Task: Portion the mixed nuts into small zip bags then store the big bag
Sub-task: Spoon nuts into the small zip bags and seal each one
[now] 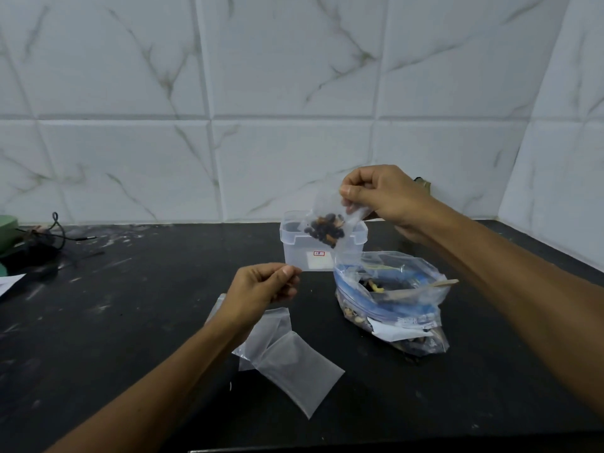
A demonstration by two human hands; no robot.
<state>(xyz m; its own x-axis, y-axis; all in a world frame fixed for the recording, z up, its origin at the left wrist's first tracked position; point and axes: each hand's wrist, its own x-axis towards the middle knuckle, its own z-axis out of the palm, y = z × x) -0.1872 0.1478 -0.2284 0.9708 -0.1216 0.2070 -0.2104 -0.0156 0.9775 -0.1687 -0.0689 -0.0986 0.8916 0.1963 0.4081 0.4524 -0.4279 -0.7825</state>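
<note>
My right hand (pixel 389 194) pinches the top of a small clear zip bag (pixel 330 223) that holds a portion of dark mixed nuts. The bag hangs just above the open clear plastic container (pixel 304 253). My left hand (pixel 264 286) hovers lower and to the left with its fingers pinched together, and I see nothing between them. Below it, several empty small zip bags (pixel 294 364) lie flat on the black counter. The big zip bag of mixed nuts (pixel 392 302) stands open to the right of the container, with a wooden spoon handle (pixel 444 283) sticking out of it.
The black counter (pixel 130 322) runs back to a white marble-look tiled wall. At the far left lie a black cable (pixel 55 237), a green object (pixel 8 223) and a white sheet of paper (pixel 8 282).
</note>
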